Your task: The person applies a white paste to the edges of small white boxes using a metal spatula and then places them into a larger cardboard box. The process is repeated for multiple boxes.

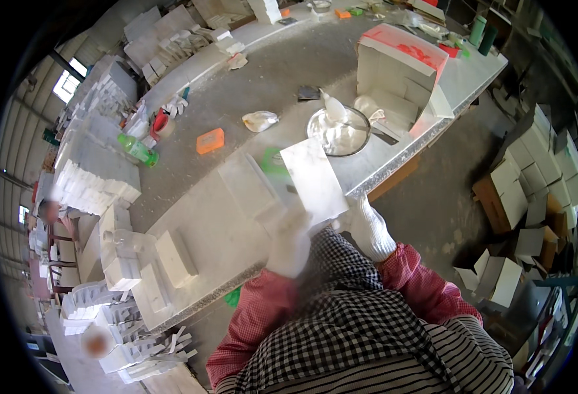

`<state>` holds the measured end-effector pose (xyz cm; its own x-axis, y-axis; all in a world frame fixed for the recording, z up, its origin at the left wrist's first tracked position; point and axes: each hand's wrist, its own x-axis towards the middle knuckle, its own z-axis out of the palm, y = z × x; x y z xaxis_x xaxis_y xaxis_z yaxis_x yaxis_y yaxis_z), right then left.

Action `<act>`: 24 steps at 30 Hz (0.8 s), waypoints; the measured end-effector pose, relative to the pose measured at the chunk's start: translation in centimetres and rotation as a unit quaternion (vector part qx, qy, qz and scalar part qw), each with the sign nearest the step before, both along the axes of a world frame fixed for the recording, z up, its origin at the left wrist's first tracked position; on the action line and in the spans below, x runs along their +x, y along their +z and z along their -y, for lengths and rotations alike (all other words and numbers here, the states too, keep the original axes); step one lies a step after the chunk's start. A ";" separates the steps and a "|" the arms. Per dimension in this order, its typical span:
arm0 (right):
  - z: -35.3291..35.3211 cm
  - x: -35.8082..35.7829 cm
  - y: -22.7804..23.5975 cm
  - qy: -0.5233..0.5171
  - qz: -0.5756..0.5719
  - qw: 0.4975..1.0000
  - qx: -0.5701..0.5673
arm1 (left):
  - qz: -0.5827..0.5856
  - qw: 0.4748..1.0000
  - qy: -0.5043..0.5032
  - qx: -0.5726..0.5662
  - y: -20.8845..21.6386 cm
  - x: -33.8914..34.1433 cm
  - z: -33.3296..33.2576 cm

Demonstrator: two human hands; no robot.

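Here's the long surface (213, 220) stretching from eight o'clock to one; open carton (394, 82) at one, white slab (312, 174) dead centre, paste bowl (351, 139) just beyond at one! My gloved right hand's (373, 231) fingers close on the slab's near corner; my left hand (289, 244) blurs at seven, its grip I can't tell; orange block (210, 140), ten.

Left hand (289, 244) blurred; its contact with the white tile (314, 177) unclear. Right hand (372, 230): grip likewise indistinct. Striped garment (467, 348) cut off below.
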<state>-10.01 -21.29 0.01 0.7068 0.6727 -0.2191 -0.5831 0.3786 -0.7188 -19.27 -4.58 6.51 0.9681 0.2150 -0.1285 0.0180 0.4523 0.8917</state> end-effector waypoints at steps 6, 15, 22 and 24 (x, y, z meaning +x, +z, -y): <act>-0.5 -1.0 2.4 -0.003 -0.072 0.994 0.083 | -0.017 0.999 0.026 -0.032 1.3 -0.1 0.7; 2.0 -0.2 1.4 -0.049 0.012 0.999 0.008 | -0.039 0.978 -0.024 0.204 -1.4 0.3 0.1; 10.3 1.9 -1.7 -0.195 0.089 0.969 -0.121 | -0.141 0.974 -0.089 0.151 -1.7 -2.1 0.2; 12.7 2.1 -1.1 -0.283 0.095 0.941 -0.158 | -0.117 0.979 -0.105 0.129 -4.0 -3.8 -0.4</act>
